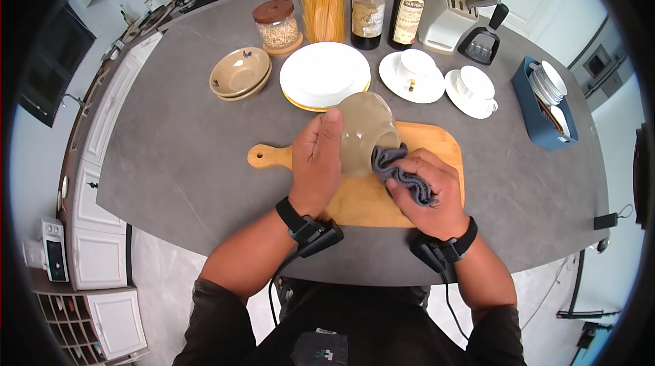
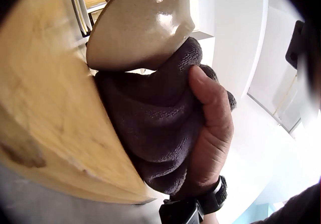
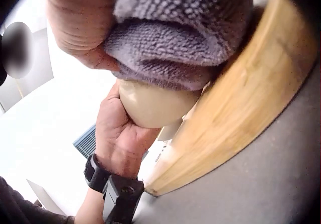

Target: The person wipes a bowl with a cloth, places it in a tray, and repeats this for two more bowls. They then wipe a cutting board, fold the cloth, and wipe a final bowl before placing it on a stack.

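Observation:
My left hand grips a beige glazed bowl at its side, tilted so its outside and foot face my right hand. In my right hand a bunched dark grey cloth is pinched and meets the bowl near its foot. Both hands are over a wooden cutting board with a round handle pointing left. From the left wrist, the cloth hangs in thick folds below the bowl. The right wrist view has the left palm supporting the bowl from behind.
Beyond the board stand stacked beige bowls, white plates and two white cups on saucers. A blue bin with dishes is at right. Along the back are a pasta container, a jar, dark bottles and a knife block.

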`<move>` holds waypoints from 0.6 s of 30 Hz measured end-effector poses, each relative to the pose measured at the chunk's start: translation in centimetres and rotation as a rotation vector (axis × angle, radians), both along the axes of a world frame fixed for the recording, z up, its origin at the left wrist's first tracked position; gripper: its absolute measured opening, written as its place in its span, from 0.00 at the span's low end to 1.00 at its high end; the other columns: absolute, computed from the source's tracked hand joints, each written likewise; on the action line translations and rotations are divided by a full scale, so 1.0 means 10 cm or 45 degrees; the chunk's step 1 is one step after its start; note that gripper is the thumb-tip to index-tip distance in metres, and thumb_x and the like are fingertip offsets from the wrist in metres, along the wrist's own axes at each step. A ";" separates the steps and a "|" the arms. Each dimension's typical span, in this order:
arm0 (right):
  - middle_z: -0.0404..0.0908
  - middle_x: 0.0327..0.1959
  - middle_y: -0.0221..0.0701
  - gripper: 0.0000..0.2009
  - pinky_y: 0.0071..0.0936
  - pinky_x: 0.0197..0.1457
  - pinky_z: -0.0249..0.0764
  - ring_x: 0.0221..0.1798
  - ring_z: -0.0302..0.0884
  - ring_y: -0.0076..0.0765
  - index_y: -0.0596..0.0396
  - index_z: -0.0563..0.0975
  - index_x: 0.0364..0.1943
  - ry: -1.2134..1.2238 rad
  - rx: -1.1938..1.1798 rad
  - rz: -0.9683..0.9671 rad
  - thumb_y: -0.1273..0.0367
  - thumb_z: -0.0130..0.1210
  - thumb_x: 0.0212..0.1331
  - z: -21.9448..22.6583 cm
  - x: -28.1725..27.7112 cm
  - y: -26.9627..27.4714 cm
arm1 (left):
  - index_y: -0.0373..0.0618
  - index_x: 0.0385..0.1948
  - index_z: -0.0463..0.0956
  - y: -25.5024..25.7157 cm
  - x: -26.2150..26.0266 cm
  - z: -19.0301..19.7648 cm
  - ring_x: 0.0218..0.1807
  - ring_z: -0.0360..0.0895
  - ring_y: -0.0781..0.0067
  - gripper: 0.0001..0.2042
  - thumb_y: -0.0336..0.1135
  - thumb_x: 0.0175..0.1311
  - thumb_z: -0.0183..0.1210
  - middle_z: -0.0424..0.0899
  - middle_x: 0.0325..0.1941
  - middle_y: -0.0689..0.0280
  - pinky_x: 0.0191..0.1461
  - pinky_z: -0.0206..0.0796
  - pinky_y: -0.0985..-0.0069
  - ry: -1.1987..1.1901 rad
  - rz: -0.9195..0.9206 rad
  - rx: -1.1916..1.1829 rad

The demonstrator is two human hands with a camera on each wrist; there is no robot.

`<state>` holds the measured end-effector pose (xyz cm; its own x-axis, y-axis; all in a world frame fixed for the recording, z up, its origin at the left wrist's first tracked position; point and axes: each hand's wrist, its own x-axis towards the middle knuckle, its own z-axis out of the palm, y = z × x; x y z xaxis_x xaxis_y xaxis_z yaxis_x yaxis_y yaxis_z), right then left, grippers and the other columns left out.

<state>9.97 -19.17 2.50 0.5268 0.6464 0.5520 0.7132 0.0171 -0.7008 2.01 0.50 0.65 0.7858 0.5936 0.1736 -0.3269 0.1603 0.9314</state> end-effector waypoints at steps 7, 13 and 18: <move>0.86 0.38 0.38 0.09 0.29 0.44 0.77 0.37 0.83 0.36 0.64 0.85 0.43 0.209 0.043 0.153 0.80 0.68 0.58 -0.04 0.03 -0.04 | 0.36 0.64 0.78 0.16 0.04 0.04 0.60 0.87 0.68 0.26 0.53 0.90 0.48 0.89 0.61 0.58 0.66 0.80 0.68 0.015 -0.171 -0.398; 0.84 0.35 0.39 0.09 0.29 0.42 0.77 0.35 0.82 0.36 0.65 0.84 0.42 0.188 0.075 0.022 0.78 0.69 0.59 -0.19 0.18 -0.08 | 0.36 0.64 0.78 0.26 0.03 0.21 0.60 0.88 0.66 0.24 0.52 0.87 0.54 0.88 0.61 0.58 0.66 0.81 0.66 -0.067 -0.167 -0.544; 0.84 0.35 0.39 0.09 0.30 0.42 0.77 0.35 0.82 0.37 0.66 0.83 0.42 0.202 0.153 -0.007 0.79 0.69 0.59 -0.24 0.20 -0.06 | 0.39 0.56 0.79 0.38 -0.02 0.18 0.54 0.88 0.71 0.16 0.44 0.85 0.58 0.89 0.55 0.61 0.60 0.82 0.69 -0.075 -0.071 -0.351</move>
<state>11.93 -19.79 0.07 0.6168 0.5776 0.5347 0.5942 0.1038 -0.7976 1.82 4.32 2.49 0.8122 0.5805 0.0580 -0.3624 0.4241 0.8299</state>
